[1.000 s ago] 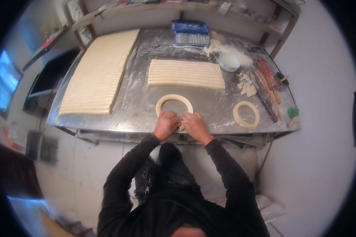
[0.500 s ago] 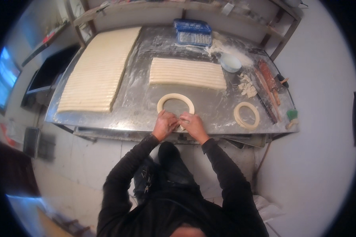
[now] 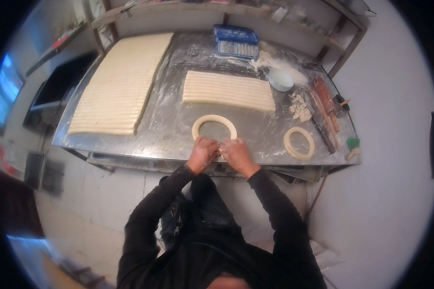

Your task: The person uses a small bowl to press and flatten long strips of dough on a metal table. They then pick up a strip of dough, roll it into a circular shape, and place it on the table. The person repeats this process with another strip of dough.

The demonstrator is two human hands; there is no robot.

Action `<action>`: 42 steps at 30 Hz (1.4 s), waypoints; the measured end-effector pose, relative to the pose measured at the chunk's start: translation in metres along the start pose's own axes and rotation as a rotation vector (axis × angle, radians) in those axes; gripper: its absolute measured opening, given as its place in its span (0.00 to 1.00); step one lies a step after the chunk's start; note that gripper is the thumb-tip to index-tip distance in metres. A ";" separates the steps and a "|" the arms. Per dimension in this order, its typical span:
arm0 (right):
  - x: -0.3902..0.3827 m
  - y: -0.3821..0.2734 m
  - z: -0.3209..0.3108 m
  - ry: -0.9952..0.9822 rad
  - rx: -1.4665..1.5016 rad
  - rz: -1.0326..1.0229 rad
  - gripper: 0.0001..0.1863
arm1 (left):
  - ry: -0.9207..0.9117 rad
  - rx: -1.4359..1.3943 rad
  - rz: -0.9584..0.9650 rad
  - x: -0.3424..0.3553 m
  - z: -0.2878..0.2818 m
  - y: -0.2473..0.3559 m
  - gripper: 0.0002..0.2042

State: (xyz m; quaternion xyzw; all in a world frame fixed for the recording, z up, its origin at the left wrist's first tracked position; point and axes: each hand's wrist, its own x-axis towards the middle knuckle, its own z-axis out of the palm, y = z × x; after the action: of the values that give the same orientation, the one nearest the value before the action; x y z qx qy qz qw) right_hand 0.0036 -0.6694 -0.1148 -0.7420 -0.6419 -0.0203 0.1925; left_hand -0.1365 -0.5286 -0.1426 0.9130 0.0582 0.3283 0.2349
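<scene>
At the table's front edge my left hand [image 3: 204,153] and my right hand [image 3: 237,155] meet, fingers pinched on the near side of a pale dough ring [image 3: 214,118]. Its far arc lies on the metal surface, while my fingers cover the spot where the ends come together. A small bit of dough shows between the fingertips. Off to the right lies another dough ring [image 3: 299,143], closed and flat. Beyond my hands is a short block of dough strips [image 3: 228,90] laid side by side. A much larger sheet of dough strips [image 3: 120,84] covers the table's left part.
On the floury metal table [image 3: 171,125], a blue box [image 3: 236,41] stands at the back beside a pale bowl [image 3: 280,79]. Dough scraps [image 3: 300,107], a reddish rolling pin [image 3: 326,98] and a green-bristled brush [image 3: 353,147] lie at right. A shelf [image 3: 178,8] runs behind.
Both hands stay at the ring's near side, with the fingers shifting only slightly. The whole view has tilted a little; nothing else has visibly moved.
</scene>
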 end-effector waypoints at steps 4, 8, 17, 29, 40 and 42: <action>0.005 -0.002 -0.003 0.012 -0.060 -0.072 0.08 | -0.158 0.102 0.036 0.004 -0.018 -0.013 0.09; 0.005 -0.003 -0.001 0.034 -0.023 -0.076 0.08 | -0.182 0.062 0.059 0.004 -0.019 -0.016 0.08; 0.010 -0.004 0.006 0.127 0.106 -0.107 0.06 | -0.179 0.124 0.094 0.004 -0.026 -0.021 0.08; 0.010 -0.014 0.009 0.188 0.128 -0.096 0.07 | -0.150 0.131 0.114 0.003 -0.029 -0.018 0.10; 0.013 -0.012 0.004 0.324 0.179 0.048 0.15 | 0.124 0.076 -0.015 -0.001 -0.025 -0.020 0.12; 0.022 -0.003 -0.008 0.410 0.185 0.151 0.20 | 0.130 0.182 -0.137 0.007 -0.023 -0.047 0.14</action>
State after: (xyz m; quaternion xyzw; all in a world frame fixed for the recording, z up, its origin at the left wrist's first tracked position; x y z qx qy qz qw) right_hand 0.0061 -0.6505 -0.1004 -0.7475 -0.5311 -0.0970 0.3870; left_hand -0.1434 -0.4767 -0.1453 0.9013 0.1650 0.3632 0.1689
